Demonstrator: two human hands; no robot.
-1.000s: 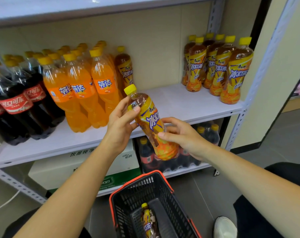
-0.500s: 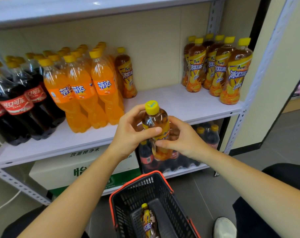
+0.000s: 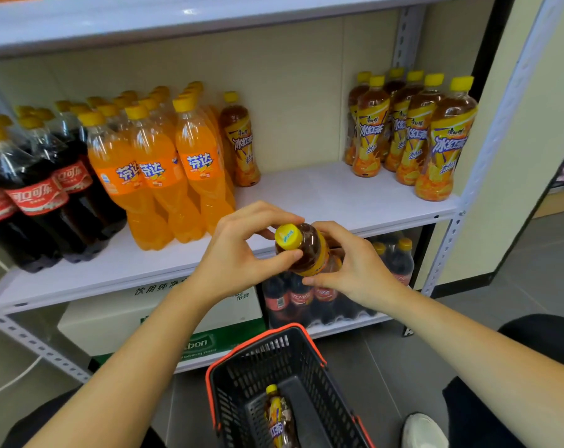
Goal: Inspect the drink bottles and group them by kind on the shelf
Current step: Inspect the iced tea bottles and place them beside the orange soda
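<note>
Head view shows both hands closed around one iced tea bottle (image 3: 306,250) at the frame's centre, in front of the shelf (image 3: 322,195) edge, its yellow cap tipped toward the camera. The left hand (image 3: 241,250) wraps the neck from nine o'clock, thumb under the cap and fingers (image 3: 274,215) curled over the top. The right hand (image 3: 351,263) cups the body from three o'clock, its fingers closed on the label side, thumb below.

The step in hand appears to be the inspection. To do it well, I would keep the right hand as the support and let the left roll the bottle slowly, so cap seal and label both pass under the eye, without squeezing the soft wall. Both forearms reach up from six o'clock, wrists bent slightly inward, elbows low.

Its kind stands in two places: the iced tea group (image 3: 413,137) at two o'clock and a lone iced tea bottle (image 3: 241,143) at twelve o'clock, just beside the orange soda bottles (image 3: 157,169). Cola bottles (image 3: 31,195) fill nine o'clock. One more bottle (image 3: 279,418) lies in the basket (image 3: 309,357) at six o'clock.
</note>
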